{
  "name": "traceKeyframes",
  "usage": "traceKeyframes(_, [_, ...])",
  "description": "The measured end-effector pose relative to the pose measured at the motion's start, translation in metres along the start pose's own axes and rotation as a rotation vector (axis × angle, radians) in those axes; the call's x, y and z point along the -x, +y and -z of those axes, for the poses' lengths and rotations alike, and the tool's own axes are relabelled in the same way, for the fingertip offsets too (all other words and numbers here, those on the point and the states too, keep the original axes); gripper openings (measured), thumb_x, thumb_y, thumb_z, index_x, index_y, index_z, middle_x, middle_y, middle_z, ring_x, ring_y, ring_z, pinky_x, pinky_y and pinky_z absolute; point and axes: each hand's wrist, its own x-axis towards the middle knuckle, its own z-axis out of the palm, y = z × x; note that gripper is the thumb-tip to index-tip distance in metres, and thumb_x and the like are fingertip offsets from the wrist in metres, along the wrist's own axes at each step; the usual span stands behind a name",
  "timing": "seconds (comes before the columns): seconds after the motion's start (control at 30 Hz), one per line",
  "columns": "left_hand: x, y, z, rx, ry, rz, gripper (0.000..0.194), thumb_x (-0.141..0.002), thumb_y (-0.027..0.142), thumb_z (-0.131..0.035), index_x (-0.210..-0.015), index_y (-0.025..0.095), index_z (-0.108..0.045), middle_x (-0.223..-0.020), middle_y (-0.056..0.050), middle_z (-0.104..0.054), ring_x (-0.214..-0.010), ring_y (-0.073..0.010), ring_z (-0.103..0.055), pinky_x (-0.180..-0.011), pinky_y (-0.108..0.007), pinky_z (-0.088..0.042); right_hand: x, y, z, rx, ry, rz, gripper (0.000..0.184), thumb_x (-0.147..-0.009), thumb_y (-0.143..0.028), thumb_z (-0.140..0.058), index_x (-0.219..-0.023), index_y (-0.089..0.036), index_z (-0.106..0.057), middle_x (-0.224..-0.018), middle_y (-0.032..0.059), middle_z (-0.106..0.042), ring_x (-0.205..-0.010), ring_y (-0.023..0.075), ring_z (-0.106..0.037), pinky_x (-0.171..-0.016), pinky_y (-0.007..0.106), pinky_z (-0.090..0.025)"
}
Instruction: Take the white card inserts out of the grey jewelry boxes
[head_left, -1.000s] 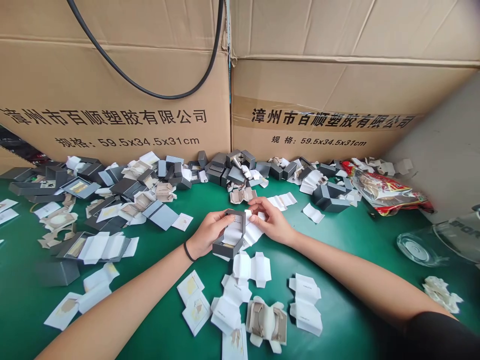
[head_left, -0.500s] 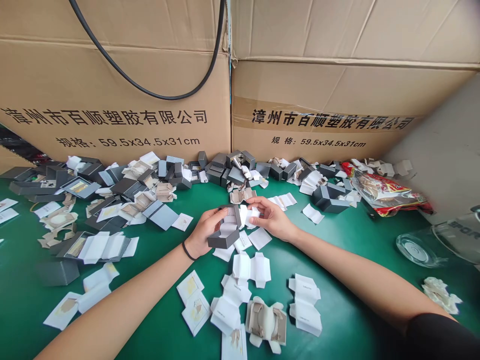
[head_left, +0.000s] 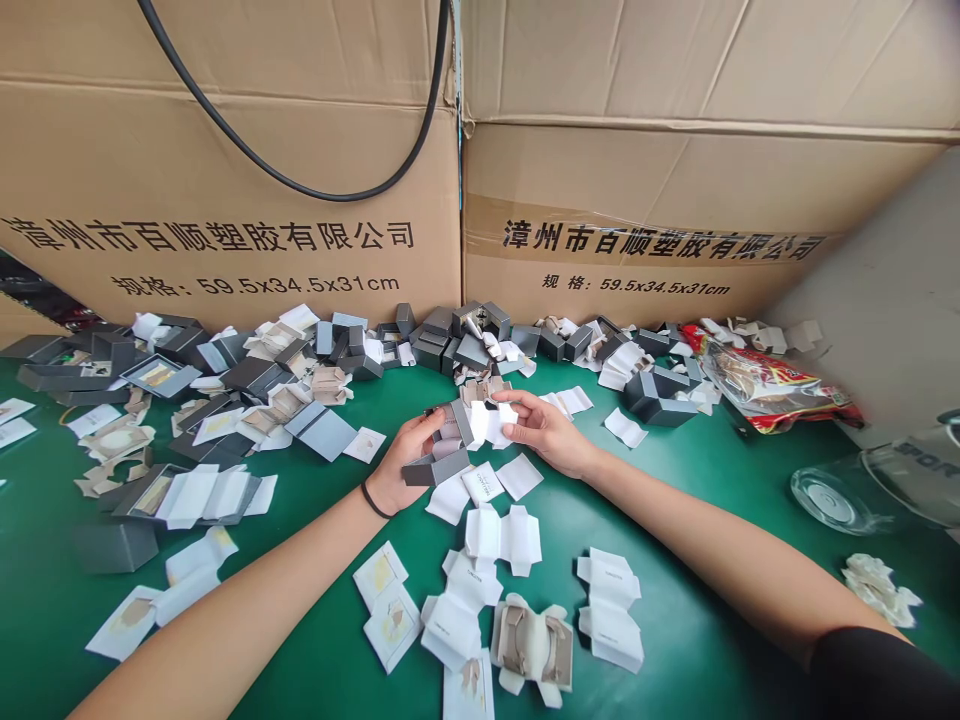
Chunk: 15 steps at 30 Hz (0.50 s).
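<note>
My left hand (head_left: 405,462) is closed around a small dark grey hinged box (head_left: 444,466), which stands opened, with pale lining inside. Between the thumb and fingers of my right hand (head_left: 546,432) is a folded white card insert (head_left: 504,424), just to the right of the box. Another white piece touches or lies close to the box's right edge; I cannot tell whether it is part of the same insert. Below the hands lie a printed white card (head_left: 484,484) and a blank white card (head_left: 520,477) on the green table (head_left: 675,520).
Opened grey boxes (head_left: 259,378) and torn inserts crowd the left and back. Unfolded white cards (head_left: 611,610) and a beige insert (head_left: 533,645) lie in front. To the right are a red plastic bag (head_left: 772,385), a clear jug (head_left: 832,500) and crumpled tissue (head_left: 881,590). Cartons (head_left: 225,160) stand behind.
My left hand has shifted the grey box slightly left and tilted it. The white insert in my right hand now shows more, drawn apart from the box. The right hand has barely moved.
</note>
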Motion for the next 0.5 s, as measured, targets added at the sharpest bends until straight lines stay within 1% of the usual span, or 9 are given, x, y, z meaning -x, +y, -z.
traceKeyframes(0.13, [0.001,-0.001,-0.003,-0.058,-0.015,0.001,0.020,-0.077,0.029,-0.064,-0.090,0.013,-0.064,-0.078,-0.005,-0.069,-0.063,-0.0138,-0.064,-0.057,-0.023,-0.051,0.000,0.002,0.001,0.033,0.011,0.015,0.048,-0.071,-0.033,-0.072,-0.114,-0.025,-0.052,-0.091,-0.0006,-0.059,-0.079,0.0105,-0.057,-0.077,0.026,-0.050])
traceKeyframes(0.23, [0.004,-0.002,-0.008,-0.090,-0.022,0.008,0.023,-0.073,0.029,-0.068,-0.088,0.012,-0.064,-0.074,-0.005,-0.068,-0.061,-0.0138,-0.063,-0.056,-0.023,-0.050,-0.001,0.003,0.000,0.084,0.004,0.039,0.048,-0.071,-0.036,-0.071,-0.113,-0.024,-0.051,-0.091,0.0000,-0.058,-0.081,0.0114,-0.058,-0.079,0.029,-0.050])
traceKeyframes(0.3, [0.006,-0.001,-0.009,-0.112,-0.028,0.027,0.023,-0.072,0.029,-0.069,-0.086,0.012,-0.064,-0.071,-0.005,-0.067,-0.059,-0.0141,-0.063,-0.055,-0.024,-0.049,-0.001,0.004,-0.001,0.159,0.034,0.085,0.048,-0.072,-0.039,-0.070,-0.113,-0.024,-0.050,-0.096,0.0021,-0.058,-0.087,0.0133,-0.058,-0.081,0.030,-0.051])
traceKeyframes(0.37, [0.006,-0.001,-0.008,-0.117,-0.034,0.038,0.023,-0.072,0.029,-0.068,-0.086,0.012,-0.064,-0.071,-0.005,-0.067,-0.059,-0.0145,-0.063,-0.055,-0.024,-0.050,0.000,0.005,-0.004,0.285,0.095,0.166,0.044,-0.075,-0.042,-0.066,-0.113,-0.024,-0.050,-0.108,0.0055,-0.056,-0.096,0.0157,-0.057,-0.083,0.032,-0.051])
traceKeyframes(0.43, [0.004,-0.002,-0.004,-0.098,-0.035,0.027,0.023,-0.074,0.030,-0.067,-0.089,0.013,-0.064,-0.076,-0.005,-0.068,-0.061,-0.0147,-0.064,-0.057,-0.025,-0.051,0.003,0.006,-0.007,0.466,0.145,0.253,0.040,-0.080,-0.041,-0.061,-0.115,-0.024,-0.049,-0.120,0.0085,-0.051,-0.105,0.0185,-0.054,-0.083,0.033,-0.052])
traceKeyframes(0.5, [0.000,-0.003,0.001,-0.064,-0.034,0.004,0.022,-0.078,0.031,-0.063,-0.092,0.014,-0.064,-0.081,-0.006,-0.069,-0.065,-0.0148,-0.065,-0.061,-0.026,-0.052,0.007,0.006,-0.010,0.677,0.154,0.349,0.040,-0.083,-0.039,-0.058,-0.118,-0.024,-0.048,-0.125,0.0099,-0.048,-0.113,0.0212,-0.050,-0.082,0.034,-0.053])
